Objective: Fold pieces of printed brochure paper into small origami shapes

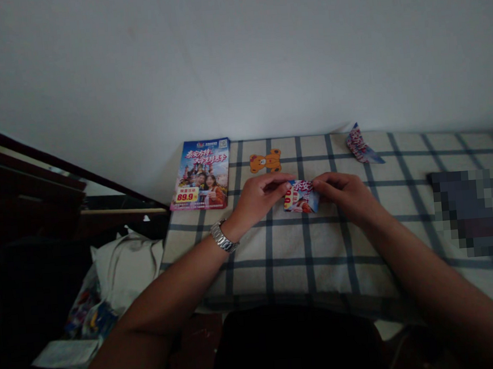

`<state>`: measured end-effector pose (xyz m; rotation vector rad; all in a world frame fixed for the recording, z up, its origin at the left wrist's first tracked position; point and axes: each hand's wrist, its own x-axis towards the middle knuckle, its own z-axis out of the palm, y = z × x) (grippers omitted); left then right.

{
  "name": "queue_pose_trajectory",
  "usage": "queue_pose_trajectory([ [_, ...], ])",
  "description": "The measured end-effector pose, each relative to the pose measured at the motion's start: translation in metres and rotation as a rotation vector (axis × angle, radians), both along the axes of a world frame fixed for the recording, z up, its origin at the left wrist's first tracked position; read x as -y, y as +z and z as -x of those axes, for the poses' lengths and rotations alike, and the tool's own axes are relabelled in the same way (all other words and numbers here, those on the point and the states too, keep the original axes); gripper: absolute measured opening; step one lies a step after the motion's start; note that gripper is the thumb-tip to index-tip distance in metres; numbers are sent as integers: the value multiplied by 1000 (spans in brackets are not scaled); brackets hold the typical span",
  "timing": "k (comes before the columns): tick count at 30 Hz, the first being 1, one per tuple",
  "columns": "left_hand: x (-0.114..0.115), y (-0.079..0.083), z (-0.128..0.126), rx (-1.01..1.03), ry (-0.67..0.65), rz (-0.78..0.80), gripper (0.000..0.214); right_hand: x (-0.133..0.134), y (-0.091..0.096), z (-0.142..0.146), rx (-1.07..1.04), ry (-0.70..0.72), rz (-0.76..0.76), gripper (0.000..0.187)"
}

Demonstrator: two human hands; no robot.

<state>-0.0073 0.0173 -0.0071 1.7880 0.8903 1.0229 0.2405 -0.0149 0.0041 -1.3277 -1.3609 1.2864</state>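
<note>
A small folded flyer [302, 197], printed in blue, red and yellow, is held between my two hands just above the checked cloth. My left hand [265, 193], with a metal watch [224, 237] on its wrist, pinches the flyer's left upper edge between thumb and fingers. At the opposite upper corner, my right hand [344, 191] grips it the same way. A stack of similar flyers [203, 175] lies flat to the left. Beyond my right hand, another folded flyer [362, 146] stands partly upright near the wall.
The checked cloth [251, 249] covers the surface up to the pale wall [262, 58]. A bear picture [265, 161] lies behind my left hand. At the right is a dark, pixelated object [470, 206]. White bags [127, 268] sit low on the left beside dark wooden furniture [20, 185].
</note>
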Motion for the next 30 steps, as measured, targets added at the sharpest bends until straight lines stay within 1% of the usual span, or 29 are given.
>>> queue_pose_trajectory([
  [2, 1, 1, 0, -21, -12, -5, 23, 1, 2, 1, 11, 49, -1, 35],
  [5, 4, 2, 0, -56, -42, -5, 24, 2, 5, 2, 69, 135, 31, 37],
  [7, 5, 3, 0, -85, -55, -10, 24, 3, 6, 2, 112, 159, 48, 39],
  [11, 5, 4, 0, -105, -58, -11, 24, 4, 5, 2, 155, 128, 39, 40],
  [18, 4, 2, 0, -89, -71, -11, 25, 5, 8, 6, 166, 93, 25, 39],
  [25, 7, 3, -2, -112, -84, -23, 22, 4, 4, 7, 169, 208, 7, 38],
  [27, 8, 4, -2, -117, -86, -26, 22, 5, 3, 7, 178, 209, 3, 37],
  [30, 10, 5, -4, -93, -81, -8, 22, 6, 3, 8, 198, 170, -29, 36],
])
